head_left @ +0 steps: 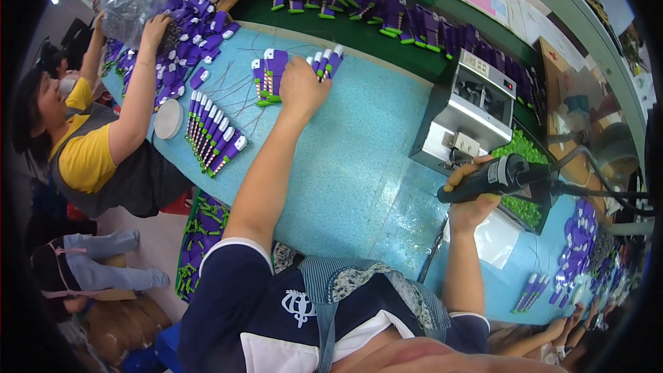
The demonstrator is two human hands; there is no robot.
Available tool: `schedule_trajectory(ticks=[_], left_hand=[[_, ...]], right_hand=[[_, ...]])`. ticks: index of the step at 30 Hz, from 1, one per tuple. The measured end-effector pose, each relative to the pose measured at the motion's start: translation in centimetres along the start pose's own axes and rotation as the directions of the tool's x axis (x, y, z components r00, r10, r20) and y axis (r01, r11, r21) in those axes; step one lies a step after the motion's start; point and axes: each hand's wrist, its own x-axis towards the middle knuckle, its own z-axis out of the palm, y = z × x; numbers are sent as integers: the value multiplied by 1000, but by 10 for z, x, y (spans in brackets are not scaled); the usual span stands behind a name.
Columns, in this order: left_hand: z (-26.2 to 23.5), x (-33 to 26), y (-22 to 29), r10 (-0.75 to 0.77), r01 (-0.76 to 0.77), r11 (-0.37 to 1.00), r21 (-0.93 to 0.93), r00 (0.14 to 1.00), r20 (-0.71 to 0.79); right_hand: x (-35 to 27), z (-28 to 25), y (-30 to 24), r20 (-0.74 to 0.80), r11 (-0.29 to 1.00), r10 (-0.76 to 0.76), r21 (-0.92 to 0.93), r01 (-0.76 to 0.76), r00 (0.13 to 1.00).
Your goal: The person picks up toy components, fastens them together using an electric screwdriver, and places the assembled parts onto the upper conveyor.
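Note:
My left hand (301, 87) reaches far across the light blue table (359, 159) and rests on a small group of purple-and-white plastic pieces (326, 62); its fingers curl over them. More such pieces (268, 74) lie just left of it. My right hand (472, 197) is closed around the black handle of a power screwdriver (498, 176), held in the air beside a grey metal machine (469, 112). A cable runs from the tool to the right.
A row of purple pieces (214, 139) and a white round lid (168, 119) lie at the left. A co-worker in yellow reaches into a heap of purple parts (186, 34). Green small parts fill a tray (523, 152). More purple pieces line the dark green belt (387, 10).

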Motion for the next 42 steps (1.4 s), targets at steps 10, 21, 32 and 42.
schedule_trajectory(ticks=[10, 21, 32, 42], left_hand=[[-34, -142, 6, 206, 357, 781, -513, 628, 750], [-35, -178, 68, 362, 859, 415, -300, 146, 921], [-36, -174, 78, 364, 865, 442, -236, 68, 929], [-26, -177, 77, 346, 870, 425, -249, 98, 933]], right_hand=[[14, -6, -17, 84, 986, -7, 169, -8, 996], [63, 9, -38, 30, 969, -118, 222, 108, 993], [26, 10, -63, 242, 975, -129, 208, 79, 962], [30, 4, -43, 303, 958, -195, 262, 116, 933]])
